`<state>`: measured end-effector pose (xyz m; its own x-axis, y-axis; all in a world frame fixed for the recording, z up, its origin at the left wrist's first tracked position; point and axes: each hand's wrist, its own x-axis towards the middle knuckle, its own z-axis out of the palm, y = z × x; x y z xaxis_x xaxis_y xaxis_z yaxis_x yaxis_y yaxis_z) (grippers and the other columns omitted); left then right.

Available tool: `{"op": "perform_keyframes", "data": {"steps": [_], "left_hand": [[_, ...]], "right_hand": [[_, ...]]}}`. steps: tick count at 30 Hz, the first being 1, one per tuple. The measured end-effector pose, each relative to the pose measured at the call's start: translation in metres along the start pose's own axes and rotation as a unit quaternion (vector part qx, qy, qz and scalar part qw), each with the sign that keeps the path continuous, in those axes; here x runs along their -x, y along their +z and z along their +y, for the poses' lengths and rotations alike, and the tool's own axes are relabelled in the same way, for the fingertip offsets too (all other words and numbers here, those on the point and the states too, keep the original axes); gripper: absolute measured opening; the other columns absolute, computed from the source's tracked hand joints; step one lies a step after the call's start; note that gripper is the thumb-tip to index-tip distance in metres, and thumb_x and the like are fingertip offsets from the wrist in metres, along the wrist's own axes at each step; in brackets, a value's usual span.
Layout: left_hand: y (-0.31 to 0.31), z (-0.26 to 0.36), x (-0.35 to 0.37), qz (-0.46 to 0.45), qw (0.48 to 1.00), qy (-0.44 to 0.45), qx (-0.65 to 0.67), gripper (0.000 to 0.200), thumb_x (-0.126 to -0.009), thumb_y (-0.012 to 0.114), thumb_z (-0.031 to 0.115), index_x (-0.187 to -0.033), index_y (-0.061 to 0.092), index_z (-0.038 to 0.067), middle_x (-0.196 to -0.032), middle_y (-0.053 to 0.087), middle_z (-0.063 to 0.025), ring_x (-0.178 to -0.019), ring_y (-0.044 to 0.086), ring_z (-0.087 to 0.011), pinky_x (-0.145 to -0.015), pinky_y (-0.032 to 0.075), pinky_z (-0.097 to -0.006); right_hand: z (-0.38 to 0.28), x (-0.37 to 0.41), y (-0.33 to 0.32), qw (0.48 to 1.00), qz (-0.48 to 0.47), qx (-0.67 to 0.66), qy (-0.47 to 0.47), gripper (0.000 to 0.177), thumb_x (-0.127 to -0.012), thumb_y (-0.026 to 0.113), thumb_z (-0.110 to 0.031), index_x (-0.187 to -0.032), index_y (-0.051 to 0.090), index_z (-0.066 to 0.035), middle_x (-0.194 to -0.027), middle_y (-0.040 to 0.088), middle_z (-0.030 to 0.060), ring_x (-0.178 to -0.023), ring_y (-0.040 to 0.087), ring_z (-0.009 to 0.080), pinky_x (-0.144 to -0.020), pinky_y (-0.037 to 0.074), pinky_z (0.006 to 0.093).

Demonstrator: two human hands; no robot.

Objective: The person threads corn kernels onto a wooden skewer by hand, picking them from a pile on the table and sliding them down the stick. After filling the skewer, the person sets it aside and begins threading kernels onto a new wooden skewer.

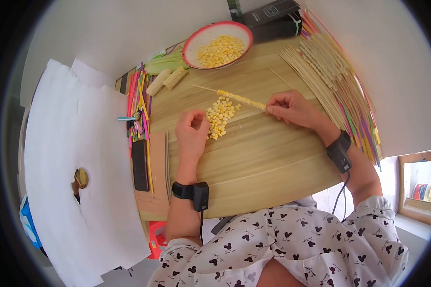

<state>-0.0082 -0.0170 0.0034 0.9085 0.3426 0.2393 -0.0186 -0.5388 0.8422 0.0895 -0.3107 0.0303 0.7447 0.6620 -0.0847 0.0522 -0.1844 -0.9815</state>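
My right hand (289,109) is closed on the right end of a thin wooden skewer strung with yellow corn kernels (242,99). The skewer's bare tip points left, above a loose pile of kernels (221,115) on the wooden table (254,158). At the left edge of the pile, my left hand (193,129) has its thumb and fingertips pinched together; whatever is between them is too small to make out.
A red-rimmed bowl of kernels (218,45) stands at the back, with two bare cobs (166,80) to its left. Many skewers (316,76) lie at the right. Colored sticks (135,95), a phone (140,165) and a brown notebook (159,172) line the left edge.
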Motion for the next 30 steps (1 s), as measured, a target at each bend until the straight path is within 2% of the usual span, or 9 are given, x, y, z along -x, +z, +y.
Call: {"op": "perform_keyframes", "data": {"steps": [1,3,6,10,12,19,25,28,30], "left_hand": [[0.001,0.004,0.001,-0.002,1.0,0.001,-0.001,0.013,-0.083,0.066,0.002,-0.096,0.067,0.002,-0.084,0.061,0.0007,-0.072,0.052,-0.0068,-0.069,0.045,-0.0213],[0.001,0.013,0.003,-0.003,0.998,0.02,-0.066,0.018,-0.078,0.069,0.006,-0.095,0.066,0.003,-0.09,0.059,-0.0077,-0.08,0.057,-0.0182,-0.075,0.049,-0.0312],[0.0,0.013,0.002,-0.008,0.997,0.023,-0.079,0.017,-0.078,0.07,0.006,-0.093,0.065,0.003,-0.09,0.058,-0.008,-0.08,0.056,-0.019,-0.074,0.048,-0.0315],[0.001,0.011,0.002,-0.012,0.997,0.017,-0.074,0.017,-0.078,0.071,0.007,-0.093,0.064,0.003,-0.089,0.058,-0.008,-0.079,0.055,-0.0188,-0.073,0.048,-0.0318],[0.002,0.009,0.003,0.006,0.995,0.045,-0.092,0.013,-0.081,0.071,0.007,-0.092,0.065,0.003,-0.084,0.057,-0.0023,-0.072,0.052,-0.0098,-0.066,0.046,-0.0244],[0.001,0.013,0.003,0.003,0.994,0.033,-0.104,0.011,-0.083,0.071,0.008,-0.088,0.062,0.002,-0.081,0.057,-0.0005,-0.069,0.051,-0.008,-0.062,0.044,-0.0232],[0.003,0.022,0.004,-0.023,0.998,-0.022,-0.055,0.013,-0.085,0.071,0.009,-0.087,0.06,0.002,-0.079,0.057,-0.0026,-0.067,0.052,-0.0104,-0.063,0.046,-0.0258],[0.001,0.019,0.002,-0.007,0.999,-0.014,-0.044,0.011,-0.087,0.069,0.009,-0.087,0.06,0.002,-0.079,0.059,-0.0017,-0.067,0.053,-0.0088,-0.062,0.045,-0.0243],[-0.001,0.014,0.0,0.036,0.998,-0.022,0.044,0.011,-0.09,0.068,0.008,-0.09,0.059,0.002,-0.079,0.06,-0.0011,-0.069,0.054,-0.0083,-0.063,0.045,-0.0226]], "right_hand": [[0.0,0.0,0.0,1.0,-0.001,0.001,0.001,0.015,-0.092,0.065,-0.016,-0.087,0.068,-0.002,-0.063,0.057,-0.0034,-0.053,0.048,0.0017,-0.046,0.036,0.019],[-0.001,0.001,0.001,1.0,0.001,-0.001,0.003,0.015,-0.092,0.065,-0.016,-0.087,0.068,-0.002,-0.063,0.057,-0.0032,-0.053,0.048,0.0019,-0.047,0.036,0.0192],[-0.003,0.001,0.0,1.0,0.004,0.008,0.002,0.015,-0.091,0.066,-0.016,-0.086,0.068,-0.002,-0.063,0.057,-0.0032,-0.053,0.048,0.002,-0.047,0.037,0.0199],[-0.003,0.002,0.0,1.0,0.0,0.013,-0.005,0.016,-0.091,0.066,-0.017,-0.086,0.068,-0.002,-0.063,0.058,-0.0035,-0.053,0.048,0.0018,-0.048,0.037,0.0202],[-0.003,0.003,0.0,1.0,0.0,0.009,-0.009,0.016,-0.091,0.066,-0.017,-0.086,0.069,-0.002,-0.063,0.058,-0.0036,-0.053,0.048,0.0017,-0.048,0.037,0.0201],[-0.003,0.004,-0.001,1.0,-0.009,0.01,-0.019,0.015,-0.09,0.065,-0.016,-0.086,0.068,-0.002,-0.063,0.059,-0.0032,-0.055,0.051,0.0026,-0.05,0.039,0.0202],[0.002,0.003,-0.002,0.999,-0.02,-0.003,-0.045,0.015,-0.09,0.064,-0.015,-0.085,0.068,-0.002,-0.063,0.059,-0.0025,-0.055,0.052,0.0032,-0.051,0.04,0.0205],[0.004,0.002,-0.002,0.998,-0.023,0.001,-0.053,0.014,-0.09,0.064,-0.015,-0.086,0.068,-0.002,-0.064,0.058,-0.0033,-0.056,0.05,0.0024,-0.051,0.039,0.0201],[0.007,0.002,-0.002,0.998,-0.023,0.013,-0.061,0.013,-0.091,0.064,-0.014,-0.087,0.067,-0.002,-0.066,0.058,-0.0044,-0.056,0.049,0.0014,-0.05,0.038,0.0193]]}}
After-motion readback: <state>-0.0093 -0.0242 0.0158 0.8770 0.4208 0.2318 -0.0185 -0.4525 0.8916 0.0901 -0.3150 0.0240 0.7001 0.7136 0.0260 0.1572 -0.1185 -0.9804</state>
